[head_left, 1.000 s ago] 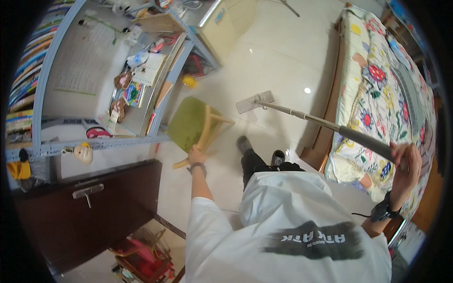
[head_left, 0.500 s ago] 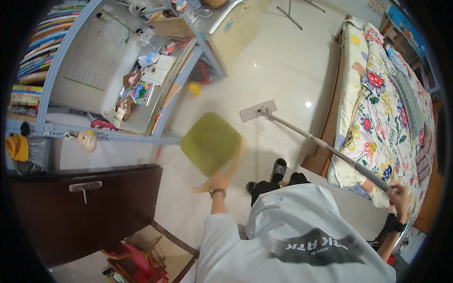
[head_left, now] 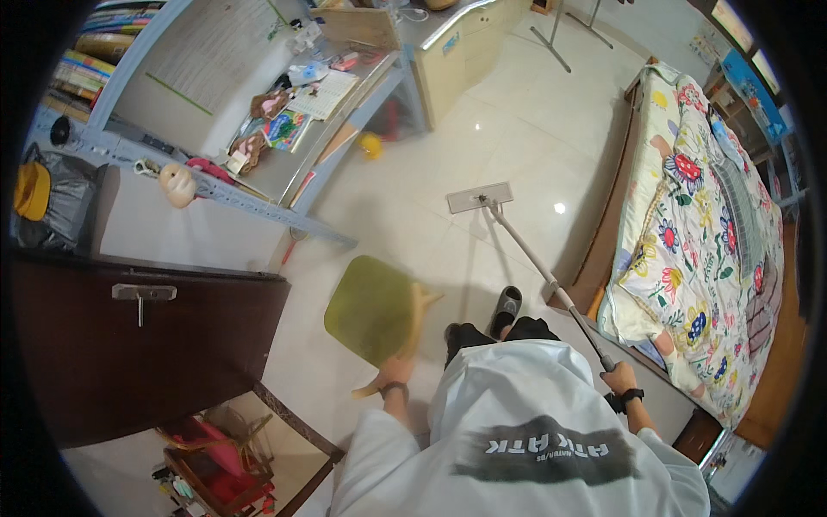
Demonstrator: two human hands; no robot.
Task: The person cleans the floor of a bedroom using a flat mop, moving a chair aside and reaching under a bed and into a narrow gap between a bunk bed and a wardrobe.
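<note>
My left hand (head_left: 396,370) is closed around the pale wooden curved backrest of a chair (head_left: 369,312) with a green, rounded-square seat. The chair stands to my front left. In my right hand (head_left: 618,377) is the grey end of a long pole belonging to a flat mop (head_left: 543,269). Its rectangular head (head_left: 480,198) lies on the tiled floor ahead, and the pole slants from there back to my right side. Dark slippers (head_left: 506,308) on my feet stand between the chair and the pole.
A blue-framed desk (head_left: 323,226) with papers and small toys is at the left. Below it a dark door (head_left: 146,353) stands out. A bed (head_left: 689,233) with a flowered quilt fills the right. A yellow object (head_left: 370,146) lies near the desk's leg.
My right hand has come in from the far right toward my body, bringing the pole's end with it. The chair has shifted slightly nearer and turned, still in my left hand.
</note>
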